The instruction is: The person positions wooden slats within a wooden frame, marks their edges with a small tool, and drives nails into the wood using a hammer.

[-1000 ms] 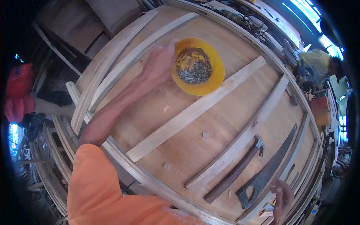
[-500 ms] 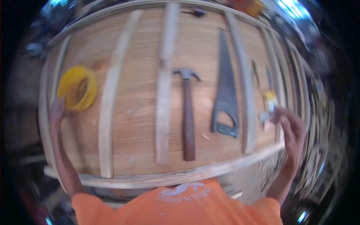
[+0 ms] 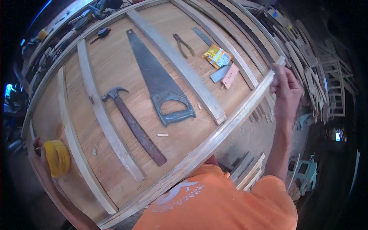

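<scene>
At the far left, my left hand (image 3: 39, 150) is beside a yellow bowl (image 3: 57, 158), its fingers slightly apart and partly in shadow. The bowl's contents are hidden from this angle. My right hand (image 3: 284, 81) is at the right end of the near frame rail (image 3: 214, 142), fingers curled and pressed together; what they pinch is too small to tell. Between the hands, a claw hammer (image 3: 134, 124) and a handsaw (image 3: 157, 78) lie on the wooden panel (image 3: 180, 140). Pliers (image 3: 183, 46), a yellow packet (image 3: 217, 56) and a pink piece (image 3: 230, 76) lie farther right.
Pale wooden battens (image 3: 176, 63) cross the framed panel. A small dark tool (image 3: 102, 33) lies near its far edge. Cluttered tools line the upper left background. Stacked timber (image 3: 306, 65) and a green machine (image 3: 306, 174) are on the right.
The view has swung right. My left hand has lowered the yellow bowl, first held up showing nails, and now appears apart from it. My right hand has moved to the frame's corner.
</scene>
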